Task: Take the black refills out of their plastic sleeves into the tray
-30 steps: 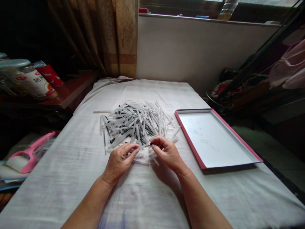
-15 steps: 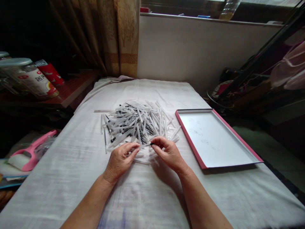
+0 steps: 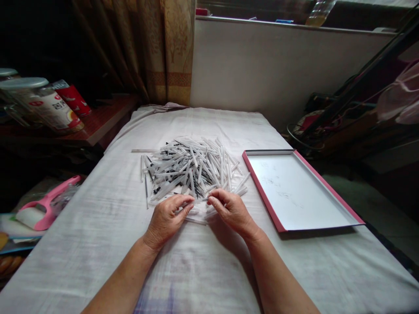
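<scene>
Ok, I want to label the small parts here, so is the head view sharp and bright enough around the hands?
Head view: soft, even light on the white cloth; left hand, right hand and pile of tubes are fairly sharp; the clear tube pinched between both hands blends into the pile; the shelf at far left is underexposed; the nearest cloth looks smeared.

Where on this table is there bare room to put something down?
Free: cloth left of the tube pile, the far end toward the wall, both near corners, and the pink-rimmed tray's floor. Crowded: the middle, where left hand and right hand pinch a tube at the pile's near edge.
</scene>
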`<state>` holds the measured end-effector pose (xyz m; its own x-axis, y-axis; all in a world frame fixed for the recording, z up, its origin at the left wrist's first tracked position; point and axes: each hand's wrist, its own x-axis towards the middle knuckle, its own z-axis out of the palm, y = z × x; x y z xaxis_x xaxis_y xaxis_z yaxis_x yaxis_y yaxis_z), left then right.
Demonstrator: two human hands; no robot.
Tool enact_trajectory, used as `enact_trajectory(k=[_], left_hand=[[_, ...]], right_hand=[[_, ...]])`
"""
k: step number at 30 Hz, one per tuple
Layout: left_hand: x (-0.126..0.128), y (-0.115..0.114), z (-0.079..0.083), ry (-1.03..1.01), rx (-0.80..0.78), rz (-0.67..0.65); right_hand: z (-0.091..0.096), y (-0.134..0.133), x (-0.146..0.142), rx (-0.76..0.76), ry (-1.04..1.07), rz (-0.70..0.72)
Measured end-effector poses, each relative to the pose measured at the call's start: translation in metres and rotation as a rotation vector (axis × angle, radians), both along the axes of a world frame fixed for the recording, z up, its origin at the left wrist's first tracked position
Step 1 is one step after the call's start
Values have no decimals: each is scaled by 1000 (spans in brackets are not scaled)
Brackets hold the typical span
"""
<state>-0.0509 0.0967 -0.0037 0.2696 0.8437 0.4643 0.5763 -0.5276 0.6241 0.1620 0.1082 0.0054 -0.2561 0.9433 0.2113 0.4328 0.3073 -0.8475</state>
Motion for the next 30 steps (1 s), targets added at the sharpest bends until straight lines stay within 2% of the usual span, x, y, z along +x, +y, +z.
enact_trajectory(k=[4,11,17,22,30], left_hand=[[1,-1,0,-8,7,-19],[2,-2,1,-1,-2,-25],[0,-1,1,14,3,-30],[1,-1,0,12,5,-35],[0,-1,-1,7,2,-27]], right_hand=[[1,0,-1,30,-68,0],[2,-2,2,-15,-164,-25],[7,-4,3,46,-129,21],[2,-2,5,9,-162,20],[9,-4,7,3,-104,50]])
